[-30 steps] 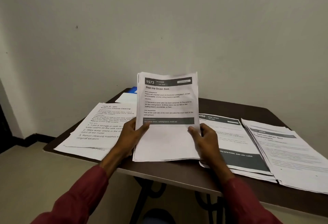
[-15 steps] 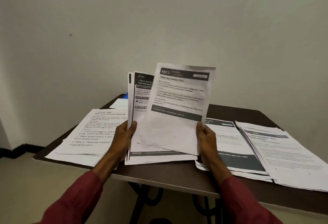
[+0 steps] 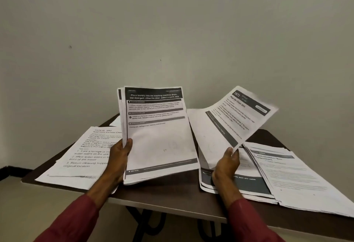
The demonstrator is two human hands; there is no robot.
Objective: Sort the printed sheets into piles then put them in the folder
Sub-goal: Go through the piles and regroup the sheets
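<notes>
1. Plain grey wall point(image 3: 172, 31) stands behind a dark desk point(image 3: 172, 193).
2. Left grip point(image 3: 119, 157), at 7 o'clock, curls round the edge of a stack of sheets point(image 3: 159, 136) held upright over the desk.
3. Right grip point(image 3: 227, 165), at 5 o'clock, pinches the corner of one sheet point(image 3: 229, 123), "Peel the Onion Skin", which is tilted toward 2 o'clock.
4. Flat on the desk lie a left pile point(image 3: 84, 157) at 9 o'clock, and a dark-banded pile point(image 3: 254, 182) and an outer pile point(image 3: 302, 180) at 4 o'clock.
</notes>
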